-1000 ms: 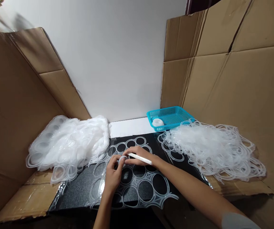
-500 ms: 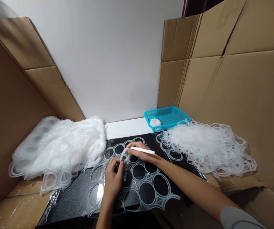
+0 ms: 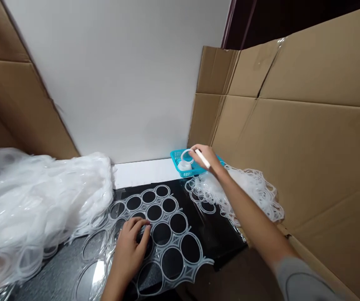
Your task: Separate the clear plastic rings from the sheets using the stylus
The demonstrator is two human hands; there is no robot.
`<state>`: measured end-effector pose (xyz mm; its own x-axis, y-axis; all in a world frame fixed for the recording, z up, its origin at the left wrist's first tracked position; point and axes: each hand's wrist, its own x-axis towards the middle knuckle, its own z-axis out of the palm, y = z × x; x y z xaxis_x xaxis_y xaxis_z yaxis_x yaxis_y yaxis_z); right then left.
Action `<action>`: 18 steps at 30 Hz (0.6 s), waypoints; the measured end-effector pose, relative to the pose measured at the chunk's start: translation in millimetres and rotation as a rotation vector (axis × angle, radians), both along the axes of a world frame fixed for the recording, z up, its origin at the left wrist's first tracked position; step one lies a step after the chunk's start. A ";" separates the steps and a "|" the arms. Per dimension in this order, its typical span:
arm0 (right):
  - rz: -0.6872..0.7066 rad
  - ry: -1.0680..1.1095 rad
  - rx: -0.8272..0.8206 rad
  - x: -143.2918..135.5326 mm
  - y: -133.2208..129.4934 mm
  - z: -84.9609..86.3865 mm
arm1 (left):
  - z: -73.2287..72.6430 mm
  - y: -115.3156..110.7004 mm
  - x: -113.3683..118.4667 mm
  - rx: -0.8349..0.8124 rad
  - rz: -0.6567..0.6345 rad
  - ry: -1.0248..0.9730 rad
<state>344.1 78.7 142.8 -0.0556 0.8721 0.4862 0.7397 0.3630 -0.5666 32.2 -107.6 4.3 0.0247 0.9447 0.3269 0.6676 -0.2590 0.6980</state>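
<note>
My right hand (image 3: pixel 205 154) is over the blue basket (image 3: pixel 188 172), gripping a translucent white ring (image 3: pixel 182 155) by its right side. A slim white stick-like tool (image 3: pixel 202 159) is also held in that hand, pointing back toward the wrist. Beneath the ring, several white rings (image 3: pixel 185 167) are stacked in the basket. My left hand (image 3: pixel 132 242) rests on a clear plastic sheet (image 3: pixel 175 240) patterned with round holes, its fingers bent and slightly apart with nothing visible in them. The left fingertips partly cover one hole.
A large heap of white plastic sheets (image 3: pixel 57 192) lies on the left. At the right, a tangle of ring-patterned plastic scraps (image 3: pixel 245 184) sits beside the basket. Cardboard panels (image 3: pixel 308 146) stand on both sides, with a pale wall (image 3: pixel 120 83) behind the black tabletop (image 3: pixel 211 234).
My right hand has moved from the sheet up to the basket, carrying the ring and the stick-like tool. The left hand has let go of the ring and lowered onto the sheet. The view has turned right.
</note>
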 end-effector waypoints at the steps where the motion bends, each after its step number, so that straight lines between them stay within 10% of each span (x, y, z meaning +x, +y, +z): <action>1: -0.038 -0.072 -0.006 13.1 10.3 6.7 | -1.2 0.9 -0.4 0.003 -0.010 0.029; 7: -0.154 -0.381 -0.238 47.0 52.6 0.7 | -8.1 6.1 -4.0 0.099 -0.030 0.132; 18: -0.157 -0.275 -0.302 39.1 100.1 -25.3 | -29.5 17.3 -24.0 0.157 -0.105 0.252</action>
